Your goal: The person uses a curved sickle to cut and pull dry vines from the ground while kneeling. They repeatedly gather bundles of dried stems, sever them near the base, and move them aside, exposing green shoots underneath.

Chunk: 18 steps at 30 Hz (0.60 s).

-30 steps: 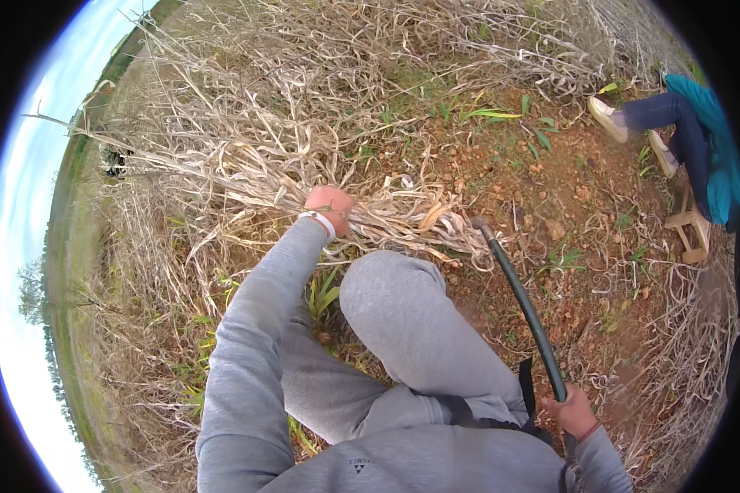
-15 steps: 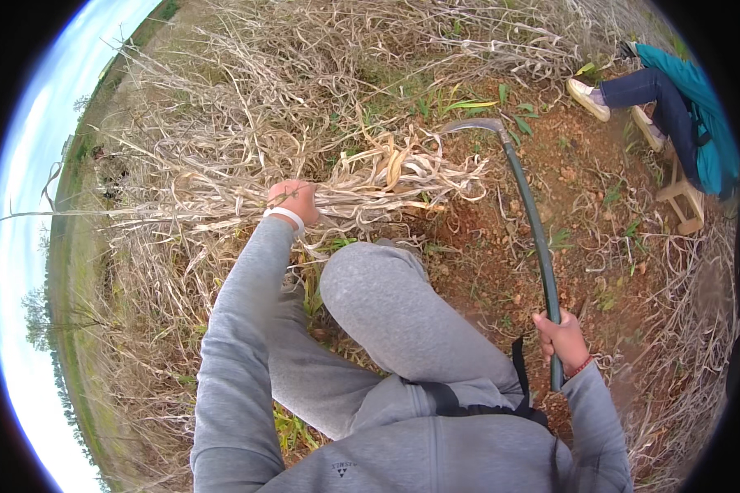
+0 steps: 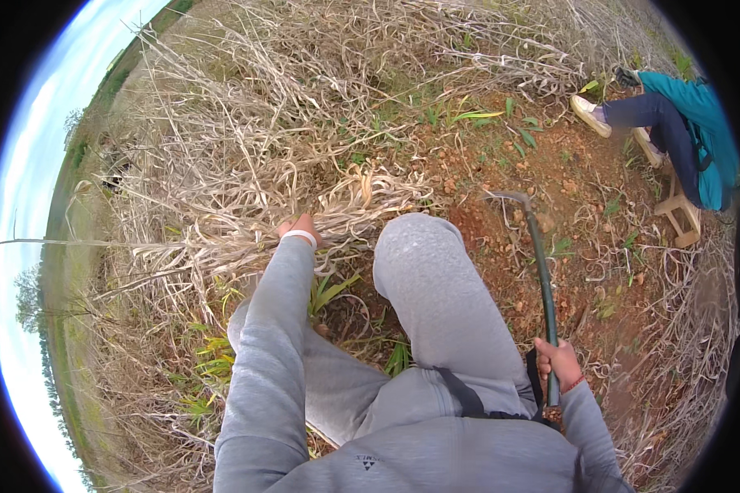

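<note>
My left hand (image 3: pixel 302 228), with a white band at its wrist, is closed around a bundle of dry stalks (image 3: pixel 370 197) whose curled, straw-coloured leaves fan out to its right. Its fingers are partly hidden by the leaves and the back of the hand. On the right, my right hand (image 3: pixel 558 361) grips the lower end of a sickle's long dark green handle (image 3: pixel 543 279). The sickle's curved metal blade (image 3: pixel 511 196) points left, low over the bare reddish soil and apart from the bundle.
At the far right a person in a teal jacket (image 3: pixel 686 99) sits on a low wooden stool (image 3: pixel 680 211). Dry stalks (image 3: pixel 247 90) cover the ground ahead and left. Green shoots (image 3: pixel 222 361) grow beside my left leg. Between my legs and that person lies reddish soil (image 3: pixel 584 304).
My knees have spread apart, and the left hand with the bundle has dropped slightly toward me. The sickle's blade has swung lower and to the right, away from the stalks.
</note>
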Tool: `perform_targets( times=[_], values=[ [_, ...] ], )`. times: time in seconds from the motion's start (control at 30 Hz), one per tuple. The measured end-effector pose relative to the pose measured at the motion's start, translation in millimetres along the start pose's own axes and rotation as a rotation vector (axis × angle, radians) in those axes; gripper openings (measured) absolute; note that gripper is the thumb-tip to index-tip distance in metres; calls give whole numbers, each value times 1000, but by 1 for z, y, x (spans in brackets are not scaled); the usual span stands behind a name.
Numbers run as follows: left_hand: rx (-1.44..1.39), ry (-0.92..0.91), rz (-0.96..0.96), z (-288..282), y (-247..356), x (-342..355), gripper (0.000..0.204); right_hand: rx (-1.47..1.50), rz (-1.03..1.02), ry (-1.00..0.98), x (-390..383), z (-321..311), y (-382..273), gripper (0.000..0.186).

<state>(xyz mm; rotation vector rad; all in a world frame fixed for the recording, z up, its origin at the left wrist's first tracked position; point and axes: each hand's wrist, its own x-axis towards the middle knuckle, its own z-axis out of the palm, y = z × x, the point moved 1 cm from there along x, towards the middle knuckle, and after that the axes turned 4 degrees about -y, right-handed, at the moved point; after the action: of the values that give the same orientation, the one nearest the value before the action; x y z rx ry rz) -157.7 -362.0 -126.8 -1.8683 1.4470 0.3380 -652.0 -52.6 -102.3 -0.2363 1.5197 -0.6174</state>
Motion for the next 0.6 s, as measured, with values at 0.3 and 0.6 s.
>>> perform_targets(
  times=[0.3,0.6],
  values=[
    [-13,229,-31,56,-14,21,19,-15,-125,-8,-28,17,-11,22],
    [-49,199,-23,83,-13,30,27,-2,-216,11,-33,19,-32,23]
  ],
)
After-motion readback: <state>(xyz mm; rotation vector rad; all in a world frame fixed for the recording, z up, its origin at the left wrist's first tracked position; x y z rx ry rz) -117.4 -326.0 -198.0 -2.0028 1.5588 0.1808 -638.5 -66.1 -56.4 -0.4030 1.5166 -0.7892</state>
